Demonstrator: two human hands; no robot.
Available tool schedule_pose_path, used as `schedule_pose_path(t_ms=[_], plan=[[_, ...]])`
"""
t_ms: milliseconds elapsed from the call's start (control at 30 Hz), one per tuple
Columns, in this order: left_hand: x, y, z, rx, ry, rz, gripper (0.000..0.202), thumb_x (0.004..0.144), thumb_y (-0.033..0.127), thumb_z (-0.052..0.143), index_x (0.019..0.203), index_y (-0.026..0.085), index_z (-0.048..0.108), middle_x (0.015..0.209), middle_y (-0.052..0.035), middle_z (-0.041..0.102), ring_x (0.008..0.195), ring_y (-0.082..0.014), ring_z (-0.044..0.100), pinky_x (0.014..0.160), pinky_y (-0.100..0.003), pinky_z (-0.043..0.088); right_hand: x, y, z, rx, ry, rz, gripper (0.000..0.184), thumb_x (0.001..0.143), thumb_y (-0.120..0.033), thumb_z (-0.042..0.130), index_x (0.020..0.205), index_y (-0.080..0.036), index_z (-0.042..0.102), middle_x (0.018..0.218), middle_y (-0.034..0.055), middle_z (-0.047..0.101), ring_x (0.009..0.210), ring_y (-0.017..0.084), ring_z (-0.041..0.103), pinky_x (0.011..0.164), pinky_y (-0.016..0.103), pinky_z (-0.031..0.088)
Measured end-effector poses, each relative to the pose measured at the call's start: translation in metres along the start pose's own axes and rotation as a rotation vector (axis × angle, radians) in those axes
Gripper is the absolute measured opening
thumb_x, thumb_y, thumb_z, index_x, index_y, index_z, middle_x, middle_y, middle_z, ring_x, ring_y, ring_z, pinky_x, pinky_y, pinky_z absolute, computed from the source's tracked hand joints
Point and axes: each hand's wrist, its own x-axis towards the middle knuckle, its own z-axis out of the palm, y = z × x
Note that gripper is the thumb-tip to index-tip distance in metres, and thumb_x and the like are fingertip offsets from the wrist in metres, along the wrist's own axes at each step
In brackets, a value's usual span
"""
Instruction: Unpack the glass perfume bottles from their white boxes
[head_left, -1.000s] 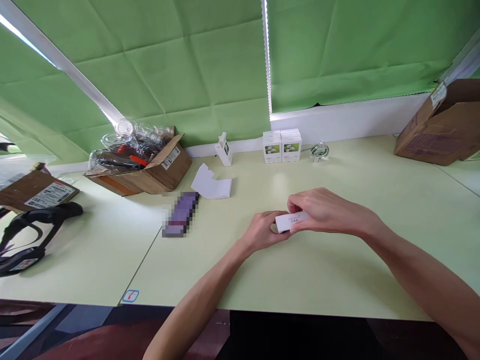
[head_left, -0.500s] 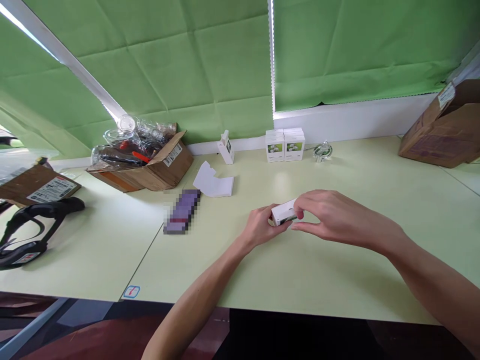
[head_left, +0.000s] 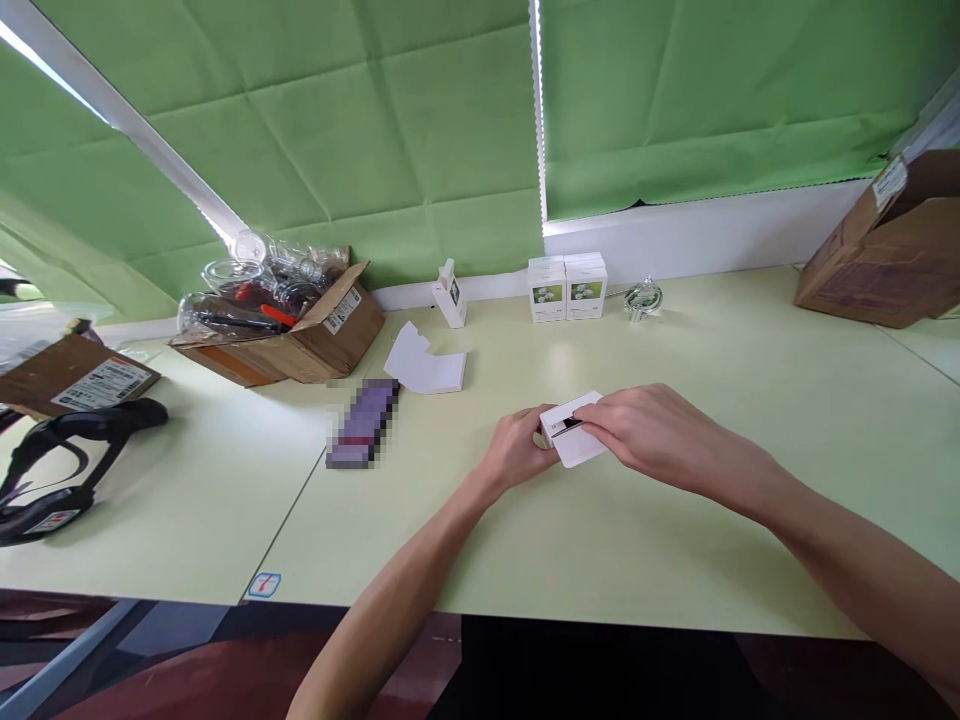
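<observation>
My left hand (head_left: pixel 521 450) is wrapped round a small white cardboard box (head_left: pixel 556 418), holding it above the table. The box top is open: a white flap (head_left: pixel 583 450) hangs out toward me and a dark gap shows inside. The thumb and fingers of my right hand (head_left: pixel 645 425) are pinched at the edge of that opening, on the box's flap; the fingertips are partly hidden. Farther back stand several white boxes with green pictures (head_left: pixel 566 290), and left of them an opened narrow white box (head_left: pixel 450 296).
A folded white card (head_left: pixel 427 362) lies beside a blurred purple object (head_left: pixel 365 423). Cardboard boxes (head_left: pixel 330 340) with plastic-wrapped items stand at the left, near a black headset strap (head_left: pixel 97 460). A clear coiled item (head_left: pixel 643 299) and a large brown carton (head_left: pixel 877 255) are to the right.
The box top has opened and its flap now sticks out toward me, with a dark gap visible. My right hand has closed in, its thumb and fingers drawn together at the opening.
</observation>
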Motion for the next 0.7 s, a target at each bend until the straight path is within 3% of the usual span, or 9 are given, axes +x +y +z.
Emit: schedule_pose_path(t_ms=[233,400,567,700], plan=[[-0.0015,-0.0071,0.0026,0.093,-0.006,0.055,0.02,0.079,0.035,0.066,0.091,0.019,0.066,0.081,-0.0027,0.068,0.068,-0.0148,0.061,0.065,-0.025,0.046,0.0051,0.0037,0.0006,-0.054,0.049,0.072,0.03,0.097,-0.014,0.038,0.086,-0.017,0.065,0.08,0.0046,0.07,0.061,0.015,0.055,0.053,0.029,0.023],[-0.002,-0.01,0.0045,0.187,-0.001,0.119,0.026,0.081,0.038,0.065,0.1,0.021,0.066,0.077,-0.0016,0.066,0.064,-0.0138,0.057,0.06,-0.024,0.041,0.0096,0.0048,0.0046,-0.009,0.064,0.092,0.032,0.102,-0.029,0.041,0.085,-0.017,0.065,0.082,0.004,0.07,0.065,0.016,0.056,0.054,0.029,0.025],[-0.0015,-0.0106,0.0033,0.233,-0.024,0.118,0.023,0.079,0.039,0.067,0.094,0.02,0.064,0.077,-0.0025,0.066,0.063,-0.0148,0.058,0.059,-0.025,0.039,0.0069,0.0056,-0.0002,-0.034,0.005,0.087,0.029,0.098,-0.015,0.041,0.083,-0.018,0.066,0.082,0.0029,0.07,0.067,0.015,0.057,0.055,0.029,0.024],[-0.0017,-0.0091,0.0022,0.256,-0.045,0.101,0.024,0.08,0.039,0.067,0.096,0.022,0.064,0.077,-0.0016,0.066,0.064,-0.015,0.059,0.059,-0.025,0.04,0.005,0.0049,-0.0031,-0.07,0.01,0.098,0.028,0.098,-0.016,0.042,0.085,-0.018,0.067,0.082,0.0041,0.069,0.068,0.016,0.058,0.054,0.029,0.023]])
